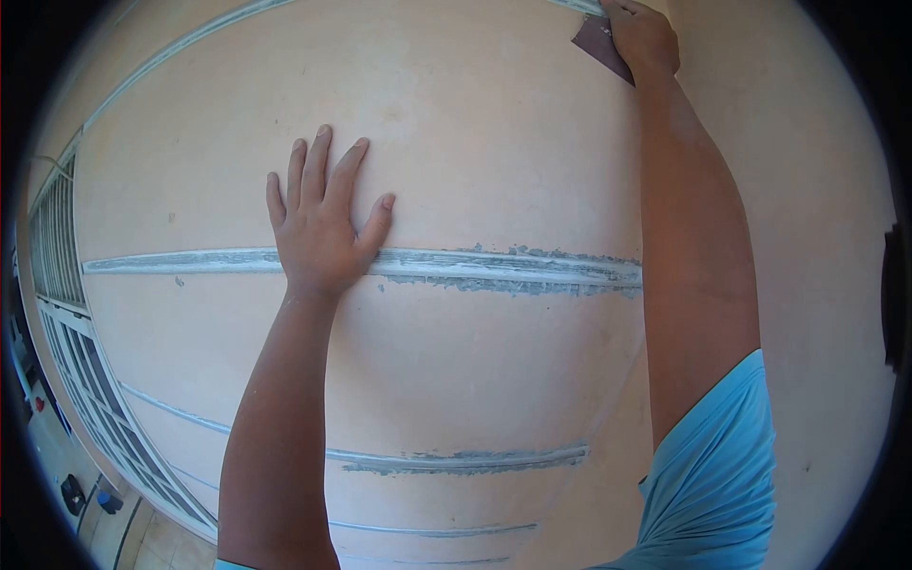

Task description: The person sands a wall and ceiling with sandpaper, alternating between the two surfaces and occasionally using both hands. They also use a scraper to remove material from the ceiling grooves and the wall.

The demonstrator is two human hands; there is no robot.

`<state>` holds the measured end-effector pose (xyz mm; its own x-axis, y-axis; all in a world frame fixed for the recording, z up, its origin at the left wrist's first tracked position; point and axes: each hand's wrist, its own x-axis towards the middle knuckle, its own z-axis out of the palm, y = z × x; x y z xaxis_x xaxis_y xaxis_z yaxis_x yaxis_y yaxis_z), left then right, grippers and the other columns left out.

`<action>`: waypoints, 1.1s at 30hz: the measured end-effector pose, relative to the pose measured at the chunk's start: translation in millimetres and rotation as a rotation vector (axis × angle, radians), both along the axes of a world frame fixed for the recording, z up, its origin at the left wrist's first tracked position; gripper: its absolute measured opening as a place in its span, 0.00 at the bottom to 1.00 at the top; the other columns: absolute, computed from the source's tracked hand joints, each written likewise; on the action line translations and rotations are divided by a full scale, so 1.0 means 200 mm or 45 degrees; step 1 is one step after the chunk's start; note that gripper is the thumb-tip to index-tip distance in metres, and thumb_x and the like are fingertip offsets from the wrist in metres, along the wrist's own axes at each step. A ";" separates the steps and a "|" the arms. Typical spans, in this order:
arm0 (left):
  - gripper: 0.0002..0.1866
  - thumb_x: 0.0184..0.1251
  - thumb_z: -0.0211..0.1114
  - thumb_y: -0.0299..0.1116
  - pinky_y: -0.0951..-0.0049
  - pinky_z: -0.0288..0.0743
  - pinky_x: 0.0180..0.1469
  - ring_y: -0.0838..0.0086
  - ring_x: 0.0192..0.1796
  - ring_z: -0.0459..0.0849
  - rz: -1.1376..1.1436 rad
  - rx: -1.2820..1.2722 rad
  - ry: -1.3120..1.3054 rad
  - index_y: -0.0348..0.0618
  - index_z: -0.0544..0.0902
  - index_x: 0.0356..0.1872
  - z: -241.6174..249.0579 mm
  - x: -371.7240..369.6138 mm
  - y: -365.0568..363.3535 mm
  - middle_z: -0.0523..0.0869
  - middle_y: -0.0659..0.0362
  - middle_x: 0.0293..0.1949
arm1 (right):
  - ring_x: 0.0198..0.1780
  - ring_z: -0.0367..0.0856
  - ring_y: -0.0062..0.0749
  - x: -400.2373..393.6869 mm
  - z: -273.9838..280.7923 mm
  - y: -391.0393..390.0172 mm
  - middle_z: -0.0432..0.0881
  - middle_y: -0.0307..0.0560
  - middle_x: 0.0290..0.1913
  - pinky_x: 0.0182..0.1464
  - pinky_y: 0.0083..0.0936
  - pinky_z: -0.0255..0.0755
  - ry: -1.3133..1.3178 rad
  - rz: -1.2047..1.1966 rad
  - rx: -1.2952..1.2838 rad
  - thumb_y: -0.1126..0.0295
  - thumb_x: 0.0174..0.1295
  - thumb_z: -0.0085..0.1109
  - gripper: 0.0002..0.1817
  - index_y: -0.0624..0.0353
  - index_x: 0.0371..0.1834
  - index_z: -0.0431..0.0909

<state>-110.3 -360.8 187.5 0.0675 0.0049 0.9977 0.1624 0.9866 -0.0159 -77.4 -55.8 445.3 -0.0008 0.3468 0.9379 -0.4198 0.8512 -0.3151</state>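
My left hand [321, 226] lies flat against the peach-coloured wall [484, 142], fingers spread and pointing up. Its heel crosses a horizontal grey-white groove [494, 268] with chipped, patchy edges. High at the upper right, my right hand [648, 40] is closed on a piece of dark brown sandpaper [602, 47]. The sandpaper is by the right end of the top grey-white groove [578, 5], where the frame edge cuts off part of the view. My right fingertips are partly hidden.
Lower on the wall run more horizontal grooves, one with rough grey edges [465, 462]. A wall corner stands to the right, with the side wall [807, 285] beyond it. At the left are a slatted shutter [57, 242], a barred window frame [104, 389] and a tiled floor [171, 541].
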 end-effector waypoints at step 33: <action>0.31 0.68 0.64 0.51 0.39 0.43 0.81 0.56 0.83 0.57 -0.061 0.000 0.011 0.60 0.76 0.72 0.00 0.01 0.00 0.66 0.56 0.80 | 0.54 0.87 0.48 -0.10 0.11 0.05 0.88 0.55 0.53 0.56 0.42 0.77 0.237 0.043 0.049 0.65 0.74 0.50 0.17 0.54 0.57 0.85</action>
